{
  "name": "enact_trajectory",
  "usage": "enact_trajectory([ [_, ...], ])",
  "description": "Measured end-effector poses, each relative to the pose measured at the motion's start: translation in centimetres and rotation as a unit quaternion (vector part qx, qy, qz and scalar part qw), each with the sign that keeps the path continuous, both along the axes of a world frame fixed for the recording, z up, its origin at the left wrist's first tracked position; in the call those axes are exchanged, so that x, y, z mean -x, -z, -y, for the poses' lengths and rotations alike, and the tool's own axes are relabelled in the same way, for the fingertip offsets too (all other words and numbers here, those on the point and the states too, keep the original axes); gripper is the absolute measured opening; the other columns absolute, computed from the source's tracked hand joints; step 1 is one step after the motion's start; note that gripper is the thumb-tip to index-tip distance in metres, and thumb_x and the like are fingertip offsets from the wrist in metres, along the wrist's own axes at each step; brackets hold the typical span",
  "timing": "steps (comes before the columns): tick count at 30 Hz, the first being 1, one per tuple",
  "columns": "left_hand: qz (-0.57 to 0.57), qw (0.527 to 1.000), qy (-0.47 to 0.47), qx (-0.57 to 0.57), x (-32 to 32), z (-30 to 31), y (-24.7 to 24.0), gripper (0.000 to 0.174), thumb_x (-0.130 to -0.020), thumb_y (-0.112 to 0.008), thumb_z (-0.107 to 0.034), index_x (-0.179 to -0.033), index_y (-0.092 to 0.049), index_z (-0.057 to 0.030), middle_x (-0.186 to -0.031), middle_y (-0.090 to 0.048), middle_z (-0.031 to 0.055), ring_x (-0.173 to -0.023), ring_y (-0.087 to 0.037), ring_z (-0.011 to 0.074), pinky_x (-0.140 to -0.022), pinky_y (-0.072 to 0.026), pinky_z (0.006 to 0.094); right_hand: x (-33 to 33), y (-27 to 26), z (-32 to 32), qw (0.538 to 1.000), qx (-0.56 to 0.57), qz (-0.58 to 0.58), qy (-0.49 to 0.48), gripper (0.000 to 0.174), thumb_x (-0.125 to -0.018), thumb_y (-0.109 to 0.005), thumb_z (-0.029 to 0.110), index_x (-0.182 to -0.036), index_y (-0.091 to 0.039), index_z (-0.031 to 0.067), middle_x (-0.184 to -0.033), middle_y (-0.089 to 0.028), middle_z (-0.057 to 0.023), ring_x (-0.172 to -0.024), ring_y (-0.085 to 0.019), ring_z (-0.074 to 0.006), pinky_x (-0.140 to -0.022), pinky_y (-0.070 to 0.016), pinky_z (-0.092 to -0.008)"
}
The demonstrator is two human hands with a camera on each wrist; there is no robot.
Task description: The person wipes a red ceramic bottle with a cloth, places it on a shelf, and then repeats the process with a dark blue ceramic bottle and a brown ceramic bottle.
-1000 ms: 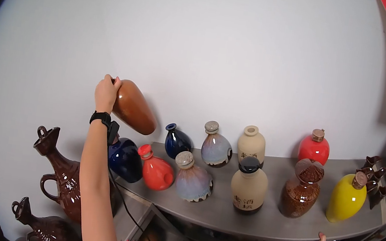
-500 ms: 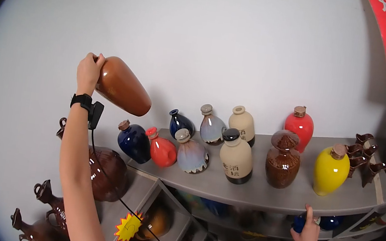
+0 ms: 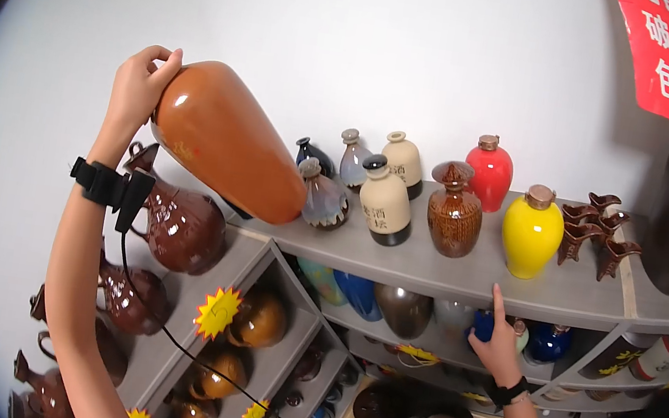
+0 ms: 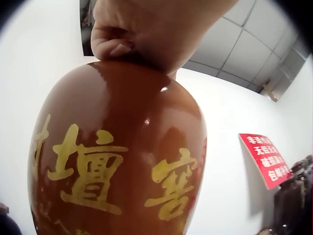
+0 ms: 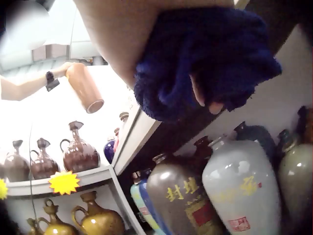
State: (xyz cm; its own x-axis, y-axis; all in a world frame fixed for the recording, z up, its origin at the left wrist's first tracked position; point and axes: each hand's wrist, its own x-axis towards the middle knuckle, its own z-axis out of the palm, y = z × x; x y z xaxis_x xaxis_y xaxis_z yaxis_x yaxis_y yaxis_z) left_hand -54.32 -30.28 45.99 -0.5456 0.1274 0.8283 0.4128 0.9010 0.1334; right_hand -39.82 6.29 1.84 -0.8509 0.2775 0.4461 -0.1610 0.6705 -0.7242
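Observation:
My left hand (image 3: 142, 84) grips a glossy orange-brown ceramic jar (image 3: 229, 139) by its neck, which the hand hides. The jar hangs tilted in the air, its base slanting down to the right in front of the bottles on the top shelf. Gold characters show on the jar's side (image 4: 98, 171) in the left wrist view. At the front edge of the top shelf, my right hand (image 3: 499, 348) clutches a bunched dark blue cloth (image 5: 210, 54), with one finger pointing up against the edge. Its fingertips (image 5: 215, 106) poke out from under the cloth.
On the top shelf (image 3: 437, 270) stand a cream bottle (image 3: 386, 203), a brown carved bottle (image 3: 455, 217), a yellow bottle (image 3: 531, 237) and a red one (image 3: 489, 175). Brown handled jugs (image 3: 186, 231) line the left shelf. A black cable (image 3: 157, 317) runs from my left wrist.
The jar has come closer and looks larger, moving up and left in view in my left hand. The head view has shifted, showing more lower shelves. My right hand stays by the shelf edge.

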Motion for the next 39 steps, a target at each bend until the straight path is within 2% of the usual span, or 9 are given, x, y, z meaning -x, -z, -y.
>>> enact_trajectory([
  [3,0.043,0.996,0.068,-0.029,-4.6,-1.6,2.8,0.032,-0.09,-0.057,-0.03,-0.087,-0.064,0.0016,-0.056,-0.055,0.0038,-0.05,-0.048,0.007,-0.048,-0.0384,0.025,-0.1,1.7,0.5,0.966,0.214,-0.053,-0.135,0.085,-0.073,-0.07,0.002,-0.145,-0.027,0.011,-0.091,-0.066,-0.0092,-0.084,-0.062,-0.0108,-0.081,-0.0478,-0.0268],
  [5,0.071,0.992,0.1,-0.03,-7.5,-2.9,5.3,0.029,-0.09,-0.057,-0.027,-0.086,-0.064,0.001,-0.057,-0.056,0.0028,-0.052,-0.048,0.0054,-0.049,-0.0384,0.0244,-1.4,0.6,1.8,0.894,0.349,-0.01,-0.282,0.086,-0.074,-0.073,0.009,-0.145,-0.025,0.0073,-0.1,-0.065,-0.0111,-0.091,-0.061,-0.0132,-0.086,-0.0465,-0.0282],
  [9,0.134,0.977,0.162,-0.023,-13.1,-6.9,10.7,0.023,-0.089,-0.058,-0.023,-0.086,-0.062,0.0003,-0.058,-0.053,-0.0007,-0.055,-0.043,0.0034,-0.05,-0.0353,0.0226,-4.5,0.7,4.7,0.637,0.567,0.058,-0.519,0.102,-0.075,-0.072,0.046,-0.148,-0.011,0.0094,-0.136,-0.044,-0.0189,-0.102,-0.056,-0.0148,-0.088,-0.0467,-0.0292],
  [14,0.187,0.958,0.204,-0.077,-19.9,-11.3,18.4,0.01,-0.085,-0.06,-0.011,-0.086,-0.059,-0.0002,-0.061,-0.049,-0.0032,-0.056,-0.042,0.0024,-0.05,-0.0327,0.0197,-10.3,8.1,6.7,0.482,0.697,0.145,-0.51,0.118,-0.063,-0.08,0.051,-0.149,-0.008,0.0125,-0.15,-0.023,-0.0062,-0.135,-0.03,-0.0206,-0.108,-0.0308,-0.0393],
  [15,0.21,0.956,0.192,-0.075,-21.2,-11.9,19.6,0.011,-0.086,-0.058,-0.011,-0.086,-0.058,0.0004,-0.065,-0.052,-0.0021,-0.06,-0.045,0.0034,-0.053,-0.0361,0.0202,-11.2,10.5,6.7,0.418,0.739,0.167,-0.502,0.116,-0.063,-0.084,0.037,-0.149,-0.01,0.0132,-0.148,-0.027,-0.0069,-0.132,-0.033,-0.0216,-0.107,-0.0308,-0.0407],
  [21,0.272,0.935,0.198,-0.112,-23.9,-14.6,26.3,0.006,-0.085,-0.058,-0.005,-0.088,-0.058,0.0004,-0.068,-0.053,-0.0026,-0.061,-0.047,0.0027,-0.055,-0.0377,0.0178,-17.7,13.7,2.6,0.508,0.714,0.216,-0.429,0.1,-0.066,-0.075,0.011,-0.147,-0.017,0.0118,-0.143,-0.033,-0.0078,-0.126,-0.039,-0.0216,-0.103,-0.0358,-0.0398],
  [24,0.285,0.916,0.236,-0.153,-23.9,-16.1,27.9,0.008,-0.079,-0.064,-0.004,-0.085,-0.059,-0.0003,-0.063,-0.051,-0.0026,-0.057,-0.041,0.0023,-0.051,-0.0337,0.0189,-20.3,13.4,0.8,0.535,0.731,0.197,-0.376,0.093,-0.068,-0.074,0.012,-0.145,-0.021,0.0067,-0.139,-0.039,-0.0096,-0.123,-0.043,-0.0211,-0.1,-0.0388,-0.0371],
  [30,0.331,0.864,0.32,-0.205,-24.6,-19.6,28.7,0.012,-0.077,-0.068,-0.004,-0.085,-0.059,-0.0012,-0.069,-0.053,-0.0015,-0.061,-0.044,0.0028,-0.054,-0.0355,0.0186,-23.3,18.5,-0.4,0.507,0.783,0.142,-0.33,0.08,-0.073,-0.07,0.018,-0.139,-0.029,-0.0016,-0.13,-0.05,-0.0118,-0.115,-0.052,-0.0224,-0.099,-0.0413,-0.0369],
  [39,0.403,0.697,0.557,-0.205,-21.2,-22.8,31.9,0.051,-0.071,-0.069,-0.039,-0.1,-0.06,0.0015,-0.102,-0.05,0.0099,-0.098,-0.05,0.0204,-0.089,-0.0386,0.033,-26.1,18.3,-1.9,0.532,0.791,0.079,-0.293,0.08,-0.079,-0.064,0.033,-0.144,-0.026,0.0059,-0.14,-0.04,-0.0119,-0.125,-0.043,-0.0238,-0.102,-0.0386,-0.0395],
])
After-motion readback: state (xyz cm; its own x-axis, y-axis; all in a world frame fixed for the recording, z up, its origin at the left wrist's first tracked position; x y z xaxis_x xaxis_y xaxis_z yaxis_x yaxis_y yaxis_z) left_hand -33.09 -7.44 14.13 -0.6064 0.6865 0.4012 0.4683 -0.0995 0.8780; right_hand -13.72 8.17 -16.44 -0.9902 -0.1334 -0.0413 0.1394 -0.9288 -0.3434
